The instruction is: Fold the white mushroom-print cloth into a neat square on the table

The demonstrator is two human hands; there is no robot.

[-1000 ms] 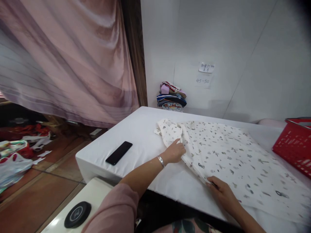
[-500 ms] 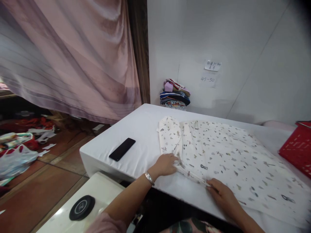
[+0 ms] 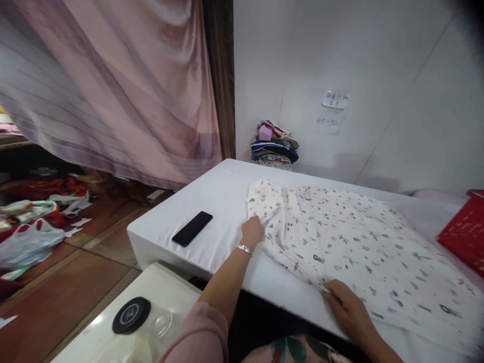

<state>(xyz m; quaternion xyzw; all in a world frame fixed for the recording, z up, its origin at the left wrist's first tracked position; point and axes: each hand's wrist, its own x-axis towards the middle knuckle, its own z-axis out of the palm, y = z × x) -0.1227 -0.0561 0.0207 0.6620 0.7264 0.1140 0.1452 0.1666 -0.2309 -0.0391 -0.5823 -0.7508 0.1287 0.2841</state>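
A white cloth with a small grey-and-tan print lies spread over the right side of the table, its left part a narrow folded strip. My left hand is closed on the near left edge of this strip, fingers partly hidden by the hand's back. At the near edge of the cloth, my right hand pinches a corner between thumb and fingers. Between the two hands the front hem runs slantwise and slightly wrinkled. A black phone lies flat to the left of my left hand.
The white-covered table stands against a white wall with handwritten paper notes. Folded clothes are stacked behind it. A red basket sits at the right. A pink curtain hangs left; a black round lid lies below.
My left hand has moved up and left along the cloth's folded strip, from the front hem to its left edge. My right hand keeps its pinch on the hem.
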